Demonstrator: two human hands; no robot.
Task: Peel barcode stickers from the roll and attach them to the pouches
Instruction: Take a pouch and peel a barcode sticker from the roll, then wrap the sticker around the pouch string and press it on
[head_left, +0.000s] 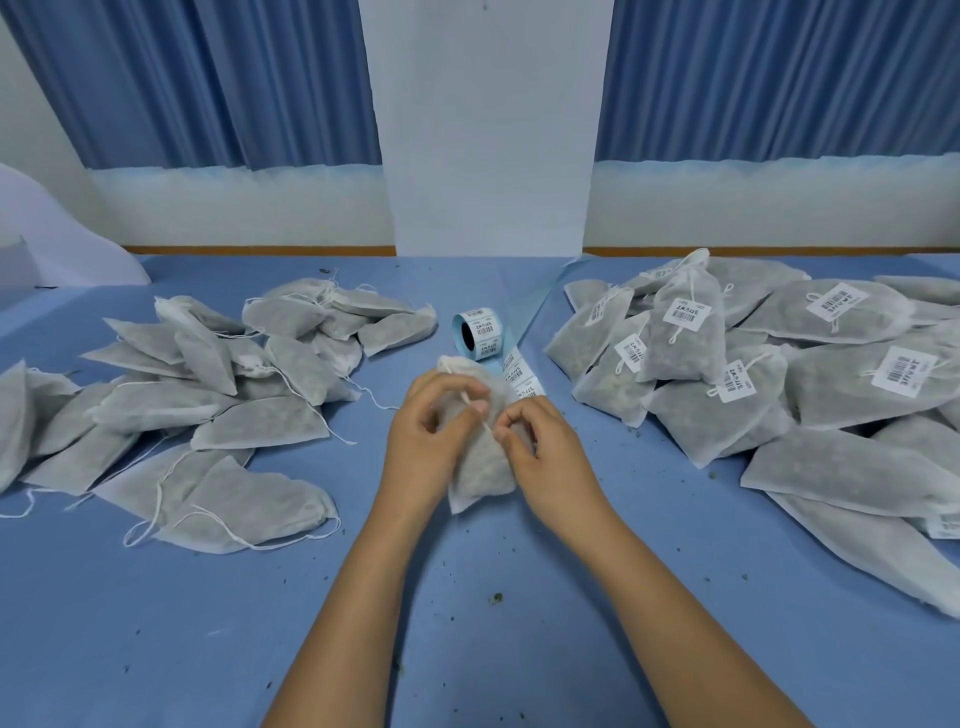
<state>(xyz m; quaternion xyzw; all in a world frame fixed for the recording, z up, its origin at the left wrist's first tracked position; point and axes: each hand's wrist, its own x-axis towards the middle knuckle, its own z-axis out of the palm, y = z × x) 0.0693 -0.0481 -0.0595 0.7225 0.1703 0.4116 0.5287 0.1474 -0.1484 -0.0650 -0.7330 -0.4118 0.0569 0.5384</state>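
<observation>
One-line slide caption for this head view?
Left hand grips a pouch while right hand pinches its drawstring; sticker roll behind, unlabelled pile at left, labelled pile at right.

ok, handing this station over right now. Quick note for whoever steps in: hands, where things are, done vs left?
Left hand: grips the held pouch over mid-table.
Right hand: fingers pinch its drawstring.
Sticker roll: just behind the hands, its sticker strip trailing toward them.
Done: labelled pouches piled on the right.
Left: unlabelled pouches piled on the left. The held pouch shows no sticker yet.
</observation>
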